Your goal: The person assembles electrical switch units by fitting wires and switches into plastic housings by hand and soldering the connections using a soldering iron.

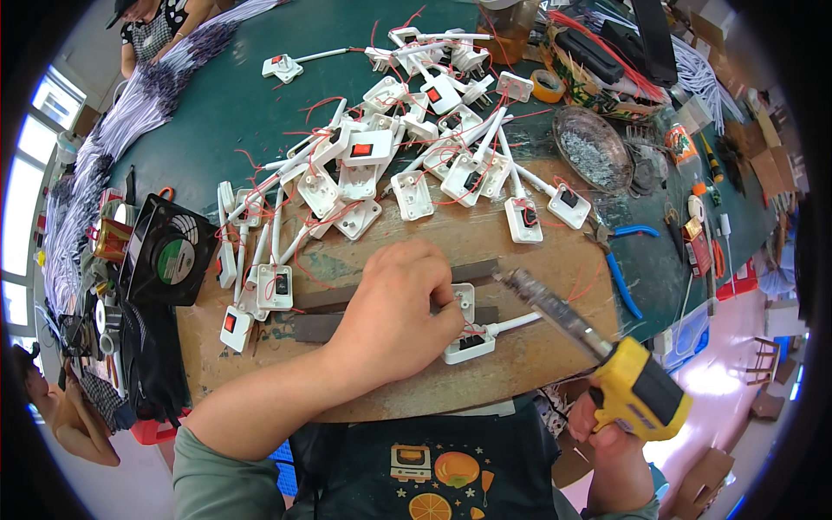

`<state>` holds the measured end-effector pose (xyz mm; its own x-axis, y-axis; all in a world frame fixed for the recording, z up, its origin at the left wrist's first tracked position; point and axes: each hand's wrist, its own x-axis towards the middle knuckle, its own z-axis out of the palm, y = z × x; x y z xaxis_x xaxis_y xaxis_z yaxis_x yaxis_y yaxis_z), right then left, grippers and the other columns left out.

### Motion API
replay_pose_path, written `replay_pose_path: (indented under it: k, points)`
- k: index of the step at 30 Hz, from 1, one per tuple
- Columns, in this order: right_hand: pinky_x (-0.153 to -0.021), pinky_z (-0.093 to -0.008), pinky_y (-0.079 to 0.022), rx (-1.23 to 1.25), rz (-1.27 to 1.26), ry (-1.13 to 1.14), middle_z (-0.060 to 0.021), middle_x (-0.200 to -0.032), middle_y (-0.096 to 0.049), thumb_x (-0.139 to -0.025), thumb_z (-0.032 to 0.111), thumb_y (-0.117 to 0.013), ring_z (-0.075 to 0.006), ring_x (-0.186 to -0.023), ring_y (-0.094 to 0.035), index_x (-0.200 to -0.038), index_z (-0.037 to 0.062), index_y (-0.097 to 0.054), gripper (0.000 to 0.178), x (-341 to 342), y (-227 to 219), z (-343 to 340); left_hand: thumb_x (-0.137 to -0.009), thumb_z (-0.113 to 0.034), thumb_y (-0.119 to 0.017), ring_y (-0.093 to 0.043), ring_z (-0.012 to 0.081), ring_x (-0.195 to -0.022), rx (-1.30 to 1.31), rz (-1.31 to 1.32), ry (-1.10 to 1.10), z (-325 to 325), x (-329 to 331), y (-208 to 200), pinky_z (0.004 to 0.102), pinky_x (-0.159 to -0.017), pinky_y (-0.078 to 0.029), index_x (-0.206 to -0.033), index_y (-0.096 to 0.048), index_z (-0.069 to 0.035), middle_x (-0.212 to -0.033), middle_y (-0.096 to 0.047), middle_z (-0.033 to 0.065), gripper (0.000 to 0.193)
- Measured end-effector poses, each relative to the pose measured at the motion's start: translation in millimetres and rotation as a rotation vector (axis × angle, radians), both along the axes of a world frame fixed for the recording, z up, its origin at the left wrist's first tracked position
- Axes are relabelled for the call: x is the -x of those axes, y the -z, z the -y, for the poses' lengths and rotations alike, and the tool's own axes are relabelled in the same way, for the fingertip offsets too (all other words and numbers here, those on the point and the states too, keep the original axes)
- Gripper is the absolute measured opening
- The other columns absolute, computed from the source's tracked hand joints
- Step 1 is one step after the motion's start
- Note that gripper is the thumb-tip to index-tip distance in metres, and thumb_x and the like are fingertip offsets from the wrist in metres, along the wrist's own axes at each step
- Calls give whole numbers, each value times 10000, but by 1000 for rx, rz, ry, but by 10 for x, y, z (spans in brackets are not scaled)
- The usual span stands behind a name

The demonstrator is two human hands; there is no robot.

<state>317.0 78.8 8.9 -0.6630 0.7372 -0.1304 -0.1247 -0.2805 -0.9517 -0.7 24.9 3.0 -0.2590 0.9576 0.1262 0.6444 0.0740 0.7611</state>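
Note:
My left hand point(403, 303) is bent over the wooden board, thumb and fingers pinched together against an open white switch housing point(472, 344). What lies between the fingertips is hidden. The housing has dark contacts, thin red wire and a white cable leaving to the right. It rests by two dark flat bars point(319, 328). In my right hand point(607, 429) is a yellow and black soldering gun point(646, 390), its long metal barrel pointing up and left. The tip ends above the bars, apart from the housing.
A heap of white switch housings point(368, 173) with cables covers the middle. A black fan point(171, 251) stands left; blue-handled pliers point(624, 273) and a round metal dish point(592, 149) are right. Cable bundles point(95, 165) line the far left. Two other people are at the left.

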Motion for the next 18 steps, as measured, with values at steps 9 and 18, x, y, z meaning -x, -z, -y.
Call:
replay_pose_path:
  k: [9, 18]
  points:
    - [-619, -312, -472, 73, -57, 438, -36, -837, -540, -1008, 571, -528, -136, -717, -534, -1323, 30, -543, 626, 214, 35, -802, -730, -32, -692, -591, 332, -918, 19, 54, -3, 4, -10, -4, 424, -857, -461, -701, -552, -24, -871, -601, 120, 143]
    - [-582, -346, -547, 207, 193, 553, -61, -828, -613, -937, 462, -731, -169, -658, -617, -1062, 87, -530, 443, 611, -13, -1368, -717, -19, -714, -610, 315, -918, 5, 29, -9, 12, -25, -26, 409, -842, -484, -699, -565, -18, -906, -622, 120, 150]
